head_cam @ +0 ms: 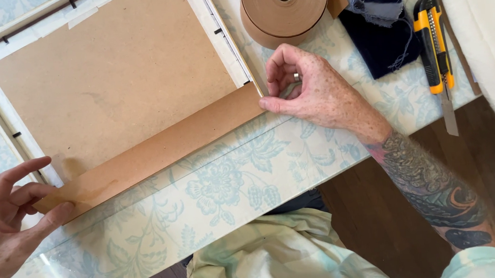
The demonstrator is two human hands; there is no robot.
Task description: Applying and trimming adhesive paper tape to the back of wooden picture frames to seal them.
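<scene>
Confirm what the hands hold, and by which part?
A brown paper tape strip along the frame's near edge: left hand pinches its left end, right hand its right end.

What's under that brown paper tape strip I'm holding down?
The tape strip covers the picture frame lower edge; that edge is hidden. Above it the backing board shows. The left hand and right hand pinch the strip's ends.

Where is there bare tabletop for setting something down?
Free: the floral tablecloth strip between the brown paper strip and the near table edge, between left hand and right hand. Crowded: top right, with tape roll, dark cloth and utility knife.
</scene>
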